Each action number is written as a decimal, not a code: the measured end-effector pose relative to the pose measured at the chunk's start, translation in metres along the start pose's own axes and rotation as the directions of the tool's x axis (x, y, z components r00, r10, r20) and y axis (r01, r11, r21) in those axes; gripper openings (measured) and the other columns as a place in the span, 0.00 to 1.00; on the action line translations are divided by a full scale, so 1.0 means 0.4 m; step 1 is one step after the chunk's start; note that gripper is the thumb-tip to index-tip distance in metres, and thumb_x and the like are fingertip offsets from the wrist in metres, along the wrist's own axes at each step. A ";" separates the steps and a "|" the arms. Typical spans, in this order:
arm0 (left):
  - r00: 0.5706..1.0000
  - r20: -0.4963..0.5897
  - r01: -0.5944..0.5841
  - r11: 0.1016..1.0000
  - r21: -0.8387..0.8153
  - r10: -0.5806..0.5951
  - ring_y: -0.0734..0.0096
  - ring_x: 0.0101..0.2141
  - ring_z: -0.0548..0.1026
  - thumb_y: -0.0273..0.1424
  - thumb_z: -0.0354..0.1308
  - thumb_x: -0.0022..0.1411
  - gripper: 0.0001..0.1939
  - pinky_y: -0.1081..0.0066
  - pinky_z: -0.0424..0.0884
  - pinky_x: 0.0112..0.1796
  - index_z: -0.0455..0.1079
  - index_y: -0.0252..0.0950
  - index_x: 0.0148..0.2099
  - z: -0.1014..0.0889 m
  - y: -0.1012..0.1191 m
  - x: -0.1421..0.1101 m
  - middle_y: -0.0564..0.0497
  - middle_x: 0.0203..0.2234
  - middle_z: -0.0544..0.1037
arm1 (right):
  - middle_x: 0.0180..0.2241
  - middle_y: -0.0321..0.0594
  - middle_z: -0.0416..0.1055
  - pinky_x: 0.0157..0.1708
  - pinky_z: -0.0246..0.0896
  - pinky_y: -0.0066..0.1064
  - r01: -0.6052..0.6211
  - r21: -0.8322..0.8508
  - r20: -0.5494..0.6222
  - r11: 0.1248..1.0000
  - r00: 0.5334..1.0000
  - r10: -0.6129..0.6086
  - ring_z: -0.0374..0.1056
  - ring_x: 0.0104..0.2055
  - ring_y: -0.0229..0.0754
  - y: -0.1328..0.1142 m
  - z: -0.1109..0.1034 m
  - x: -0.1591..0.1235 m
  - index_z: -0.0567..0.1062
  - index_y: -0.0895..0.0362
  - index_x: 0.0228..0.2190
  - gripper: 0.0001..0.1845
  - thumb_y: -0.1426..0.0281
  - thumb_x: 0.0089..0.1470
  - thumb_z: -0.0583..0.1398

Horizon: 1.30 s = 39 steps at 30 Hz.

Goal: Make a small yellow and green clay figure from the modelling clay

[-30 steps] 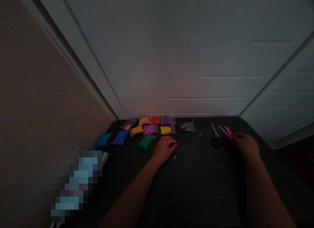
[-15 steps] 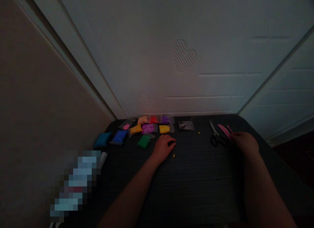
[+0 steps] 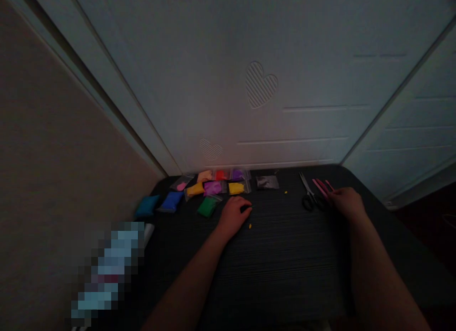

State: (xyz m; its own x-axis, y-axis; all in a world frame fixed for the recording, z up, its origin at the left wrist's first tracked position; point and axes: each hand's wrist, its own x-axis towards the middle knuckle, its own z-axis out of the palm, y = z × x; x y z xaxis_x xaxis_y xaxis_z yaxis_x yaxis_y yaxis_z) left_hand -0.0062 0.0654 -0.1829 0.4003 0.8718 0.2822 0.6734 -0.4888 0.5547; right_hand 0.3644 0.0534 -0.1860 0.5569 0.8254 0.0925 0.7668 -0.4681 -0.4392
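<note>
My left hand (image 3: 233, 214) rests on the dark table, thumb and fingertip pinched together on a tiny green piece (image 3: 253, 206), perhaps clay. Beside it lie a bag of green clay (image 3: 207, 206) and a small yellow bit (image 3: 250, 226). At the right, my right hand (image 3: 345, 202) has its fingers closed on the near end of a slim pink modelling tool (image 3: 323, 184). More pink tools (image 3: 318, 187) lie alongside, their near ends partly hidden by the fingers. Just left of them are black-handled scissors (image 3: 308, 198), blades pointing away.
Several zip bags of coloured clay, including yellow (image 3: 236, 188), blue (image 3: 171, 202) and teal (image 3: 147, 206), lie toward the back left. A greyish bag (image 3: 267, 182) and another yellow bit (image 3: 285, 192) lie farther right. A white panel (image 3: 213, 84) rises behind the table.
The pink tool at my right hand has shifted and now stands out from the others. A green tip now shows at my left fingertips. The whole view has shifted slightly.
</note>
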 end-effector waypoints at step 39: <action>0.996 -0.075 0.042 0.998 0.045 -0.039 0.69 0.35 0.65 0.26 0.51 0.52 0.06 0.67 0.61 0.38 0.69 0.37 0.31 0.004 0.018 -0.003 0.51 0.30 0.70 | 0.39 0.42 0.69 0.39 0.56 0.29 0.780 0.128 0.313 0.612 0.554 -0.771 0.66 0.37 0.40 -0.363 0.076 -0.362 0.58 0.56 0.50 0.23 0.74 0.51 0.46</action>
State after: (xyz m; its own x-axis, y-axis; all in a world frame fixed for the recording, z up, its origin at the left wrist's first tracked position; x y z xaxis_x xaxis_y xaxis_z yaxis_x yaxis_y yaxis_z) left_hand -0.0009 0.0606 -0.1807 0.3262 0.8900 0.3186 0.7168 -0.4526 0.5305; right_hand 0.1625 0.0114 -0.1626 -0.3831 0.9171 0.1101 0.8630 0.3979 -0.3114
